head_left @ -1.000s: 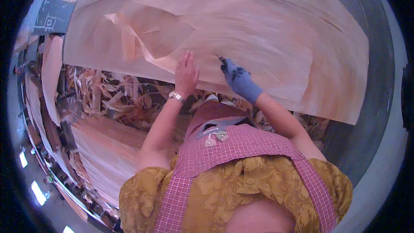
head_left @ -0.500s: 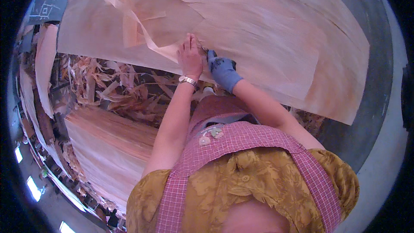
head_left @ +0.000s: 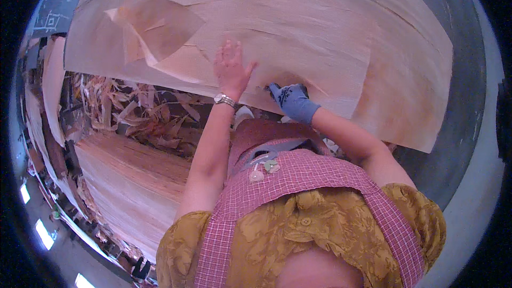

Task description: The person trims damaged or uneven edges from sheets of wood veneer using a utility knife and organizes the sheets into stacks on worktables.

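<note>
A thin, pinkish wood veneer sheet (head_left: pixel 298 26) lies over other sheets in front of me. My left hand (head_left: pixel 232 69), bare and with a metal-band watch (head_left: pixel 224 99) on its wrist, rests flat on it, fingers stretched and thumb out. To its right, near the sheet's front edge, my right hand (head_left: pixel 292 99) wears a blue-grey glove with dark patches. Its fingers are curled; a small dark tip shows at them, too small to name. Left of my left hand, a flap of veneer (head_left: pixel 160 29) stands up, curled and folded.
Torn veneer scraps (head_left: pixel 120 104) fill the gap at the left below the sheet. A stack of veneer (head_left: pixel 133 181) stands nearer at the left. A dark board with chalk marks (head_left: pixel 55 14) is at the far left. Grey floor (head_left: pixel 466 144) runs along the right.
My right hand has moved right and nearer to me, away from my left hand. My left hand's thumb has spread out. The curled veneer flap has shifted left.
</note>
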Motion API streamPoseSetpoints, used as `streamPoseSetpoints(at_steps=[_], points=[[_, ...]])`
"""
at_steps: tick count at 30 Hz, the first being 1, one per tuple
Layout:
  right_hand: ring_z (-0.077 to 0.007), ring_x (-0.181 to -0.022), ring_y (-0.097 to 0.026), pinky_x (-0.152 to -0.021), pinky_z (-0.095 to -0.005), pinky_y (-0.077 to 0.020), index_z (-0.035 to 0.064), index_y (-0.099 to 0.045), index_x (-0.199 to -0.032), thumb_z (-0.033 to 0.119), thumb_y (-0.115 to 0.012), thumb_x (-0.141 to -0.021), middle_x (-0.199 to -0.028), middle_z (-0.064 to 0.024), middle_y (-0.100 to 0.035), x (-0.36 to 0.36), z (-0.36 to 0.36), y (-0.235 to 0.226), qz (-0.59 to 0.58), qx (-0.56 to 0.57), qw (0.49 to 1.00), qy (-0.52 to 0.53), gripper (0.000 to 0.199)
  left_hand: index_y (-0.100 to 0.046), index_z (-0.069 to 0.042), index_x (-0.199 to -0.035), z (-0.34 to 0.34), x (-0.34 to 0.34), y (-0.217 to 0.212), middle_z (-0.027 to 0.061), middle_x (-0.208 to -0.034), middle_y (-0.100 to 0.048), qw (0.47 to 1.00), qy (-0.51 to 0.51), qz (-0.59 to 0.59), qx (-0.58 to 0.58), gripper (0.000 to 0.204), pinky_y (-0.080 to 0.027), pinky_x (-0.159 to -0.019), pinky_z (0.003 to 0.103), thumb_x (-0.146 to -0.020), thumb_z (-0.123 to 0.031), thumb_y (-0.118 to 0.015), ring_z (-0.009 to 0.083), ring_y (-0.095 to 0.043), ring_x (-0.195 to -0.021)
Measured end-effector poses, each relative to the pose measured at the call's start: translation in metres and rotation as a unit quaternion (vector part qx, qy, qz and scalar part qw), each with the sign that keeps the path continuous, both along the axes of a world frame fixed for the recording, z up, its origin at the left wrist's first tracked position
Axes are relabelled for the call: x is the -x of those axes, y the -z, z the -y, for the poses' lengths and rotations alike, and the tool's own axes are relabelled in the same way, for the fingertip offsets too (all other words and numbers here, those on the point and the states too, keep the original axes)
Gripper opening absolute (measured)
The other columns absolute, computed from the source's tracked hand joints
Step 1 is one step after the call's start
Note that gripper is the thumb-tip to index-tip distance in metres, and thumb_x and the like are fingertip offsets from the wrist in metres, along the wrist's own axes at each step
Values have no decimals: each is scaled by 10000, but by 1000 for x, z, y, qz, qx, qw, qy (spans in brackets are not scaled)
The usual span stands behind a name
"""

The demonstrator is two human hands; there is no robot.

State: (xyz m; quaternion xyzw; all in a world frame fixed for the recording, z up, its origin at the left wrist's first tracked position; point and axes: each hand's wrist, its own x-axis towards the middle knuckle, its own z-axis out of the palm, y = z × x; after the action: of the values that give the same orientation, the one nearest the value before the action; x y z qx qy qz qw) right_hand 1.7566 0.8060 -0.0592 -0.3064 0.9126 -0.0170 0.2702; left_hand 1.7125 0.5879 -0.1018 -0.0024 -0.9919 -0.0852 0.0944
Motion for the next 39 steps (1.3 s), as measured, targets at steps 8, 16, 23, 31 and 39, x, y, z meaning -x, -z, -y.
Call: streamPoseSetpoints(at_steps=[8, 16, 23, 31, 39], points=[[-286, -594, -637, -518, -449, -463, 170, -594, -1098, 218, -513, -867, -693, -110, -645, 11, -208, -17, -54, 62, 992, -99, 249, -481, -153, -1376, -21, -3, -7, 117, -1420, -440, 999, 3, 28, -28, 787, -317, -1088, 437, -723, -518, -727, 330, -397, -1294], [-303, -780, -632, -664, -452, -477, 154, -626, -1044, 202, -497, -938, -870, -105, -647, 56, -398, -54, -48, -186, 977, -97, 174, -469, -172, -1389, -18, -9, -10, 90, -1439, -431, 997, -19, 22, -68, 796, -288, -1100, 460, -707, -476, -746, 330, -359, -1335], [-358, -831, -634, -666, -453, -509, 74, -600, -1077, 198, -498, -948, -982, -161, -649, 182, -18, -29, -108, 231, 958, -132, 207, -423, -154, -1410, -18, -9, -7, 90, -1467, -384, 991, -52, 23, -121, 841, -241, -1114, 481, -704, -484, -739, 308, -318, -1366], [-303, -734, -670, -588, -446, -520, 161, -577, -992, 258, -514, -926, -851, -95, -658, 242, 195, 10, -116, 105, 907, -391, 133, -479, -76, -1272, 18, 8, 3, 140, -1317, -462, 954, -154, -15, -256, 768, -333, -1044, 483, -644, -370, -808, 358, -453, -1179], [-293, -690, -659, -577, -413, -509, 150, -596, -1020, 256, -493, -928, -805, -103, -671, 270, 187, 17, -59, 81, 892, -440, 174, -384, -108, -1405, 59, 73, -19, 137, -1246, -489, 972, -140, 29, -185, 877, -426, -938, 455, -679, -379, -795, 317, -478, -1127]])
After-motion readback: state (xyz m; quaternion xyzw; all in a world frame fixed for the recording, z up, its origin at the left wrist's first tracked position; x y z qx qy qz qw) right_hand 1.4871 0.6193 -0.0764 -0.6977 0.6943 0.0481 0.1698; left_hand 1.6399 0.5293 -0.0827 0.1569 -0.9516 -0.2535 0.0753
